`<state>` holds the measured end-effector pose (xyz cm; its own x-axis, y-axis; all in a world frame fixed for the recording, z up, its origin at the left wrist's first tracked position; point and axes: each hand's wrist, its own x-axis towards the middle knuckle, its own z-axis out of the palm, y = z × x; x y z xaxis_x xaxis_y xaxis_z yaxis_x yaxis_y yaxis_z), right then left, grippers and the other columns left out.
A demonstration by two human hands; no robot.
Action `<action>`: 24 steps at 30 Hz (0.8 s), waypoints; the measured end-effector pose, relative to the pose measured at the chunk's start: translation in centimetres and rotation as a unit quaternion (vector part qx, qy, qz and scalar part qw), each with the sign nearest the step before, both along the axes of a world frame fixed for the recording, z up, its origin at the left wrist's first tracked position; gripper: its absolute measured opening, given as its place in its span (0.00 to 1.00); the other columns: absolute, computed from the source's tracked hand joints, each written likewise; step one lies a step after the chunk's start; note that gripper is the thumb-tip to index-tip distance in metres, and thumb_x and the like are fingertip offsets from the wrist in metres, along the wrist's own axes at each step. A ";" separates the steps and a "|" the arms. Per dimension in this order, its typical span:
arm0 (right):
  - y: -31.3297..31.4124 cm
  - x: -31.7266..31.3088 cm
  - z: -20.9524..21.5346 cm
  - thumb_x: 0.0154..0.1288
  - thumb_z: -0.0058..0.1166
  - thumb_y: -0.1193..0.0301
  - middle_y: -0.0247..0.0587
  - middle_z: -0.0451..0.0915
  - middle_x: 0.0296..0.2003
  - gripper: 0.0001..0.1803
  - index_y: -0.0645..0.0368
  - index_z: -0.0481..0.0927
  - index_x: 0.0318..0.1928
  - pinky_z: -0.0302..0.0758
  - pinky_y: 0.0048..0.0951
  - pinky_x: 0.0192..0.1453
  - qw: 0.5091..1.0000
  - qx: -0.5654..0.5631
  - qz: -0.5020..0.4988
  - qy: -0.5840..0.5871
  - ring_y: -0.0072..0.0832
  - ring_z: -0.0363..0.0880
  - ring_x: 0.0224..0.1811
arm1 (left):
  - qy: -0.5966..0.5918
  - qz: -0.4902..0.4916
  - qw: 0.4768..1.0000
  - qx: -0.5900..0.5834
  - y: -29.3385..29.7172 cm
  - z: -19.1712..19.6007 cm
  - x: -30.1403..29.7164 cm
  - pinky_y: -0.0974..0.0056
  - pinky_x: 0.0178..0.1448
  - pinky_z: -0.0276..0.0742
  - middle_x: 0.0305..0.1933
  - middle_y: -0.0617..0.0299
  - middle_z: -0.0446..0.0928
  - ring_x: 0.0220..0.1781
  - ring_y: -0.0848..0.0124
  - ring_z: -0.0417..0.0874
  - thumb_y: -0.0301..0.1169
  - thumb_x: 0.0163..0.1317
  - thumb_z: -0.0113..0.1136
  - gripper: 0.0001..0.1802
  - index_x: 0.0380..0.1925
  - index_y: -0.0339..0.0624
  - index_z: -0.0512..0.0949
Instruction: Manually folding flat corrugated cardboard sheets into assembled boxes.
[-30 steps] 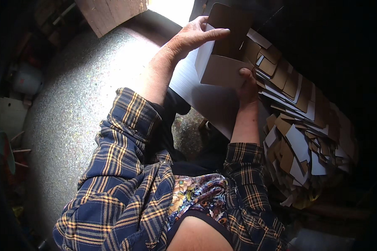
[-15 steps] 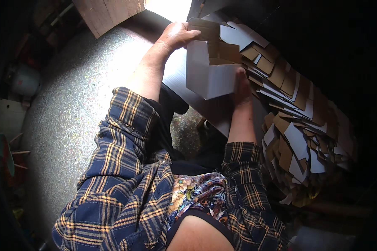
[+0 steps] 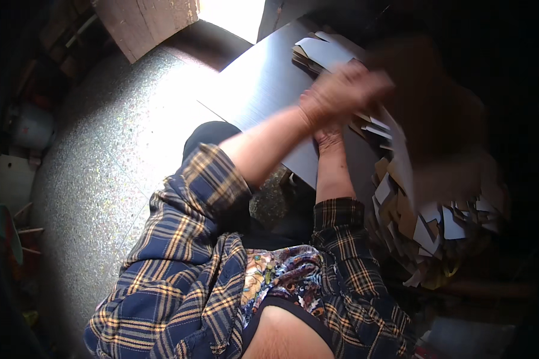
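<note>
My left hand is stretched across to the right and smeared by motion. Its fingertips are at the near side of a blurred cardboard box, brown with a pale side, over the stack on the right. Whether the fingers grip the box or only touch it cannot be made out. Beneath the left wrist is my right hand, its fingers mostly hidden, close to a pile of flat, white-and-brown box blanks. That pile lies on a smooth, pale tabletop.
More folded blanks are heaped at the right, partly behind the box. A wooden panel stands at the far left, above a speckled floor. A grey rounded object and a green item sit along the dark left side.
The box that both hands held above the table has swung right over the blanks. My left arm has crossed over the right one, and my right hand has moved slightly left and nearer.
</note>
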<state>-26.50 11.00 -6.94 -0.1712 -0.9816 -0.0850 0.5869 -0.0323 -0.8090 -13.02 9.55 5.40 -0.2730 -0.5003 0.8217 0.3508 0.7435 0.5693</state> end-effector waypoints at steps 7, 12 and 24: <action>0.3 -0.2 0.9 0.69 0.47 0.70 0.49 0.77 0.41 0.17 0.65 0.69 0.54 0.80 0.36 0.46 0.999 0.015 -0.001 0.042 0.38 0.80 0.43 | -0.426 -0.167 0.888 -0.042 4.2 0.9 1.2 0.52 0.54 0.72 0.45 0.43 0.78 0.50 0.49 0.79 0.33 0.60 0.58 0.27 0.60 0.46 0.69; -1.2 0.5 2.1 0.67 0.43 0.77 0.45 0.77 0.38 0.15 0.65 0.70 0.53 0.81 0.28 0.37 0.980 0.039 -0.152 0.123 0.29 0.80 0.34 | -0.446 -0.084 0.891 -0.031 -1.8 0.2 5.5 0.54 0.48 0.76 0.41 0.45 0.79 0.44 0.48 0.79 0.34 0.60 0.60 0.22 0.53 0.39 0.72; -4.5 0.6 9.2 0.58 0.50 0.80 0.37 0.75 0.31 0.22 0.68 0.70 0.54 0.78 0.22 0.23 0.888 0.093 -0.211 0.398 0.21 0.76 0.26 | -0.490 0.059 0.858 0.141 -6.5 -3.4 8.0 0.59 0.51 0.76 0.43 0.50 0.81 0.46 0.59 0.82 0.42 0.63 0.58 0.24 0.55 0.42 0.74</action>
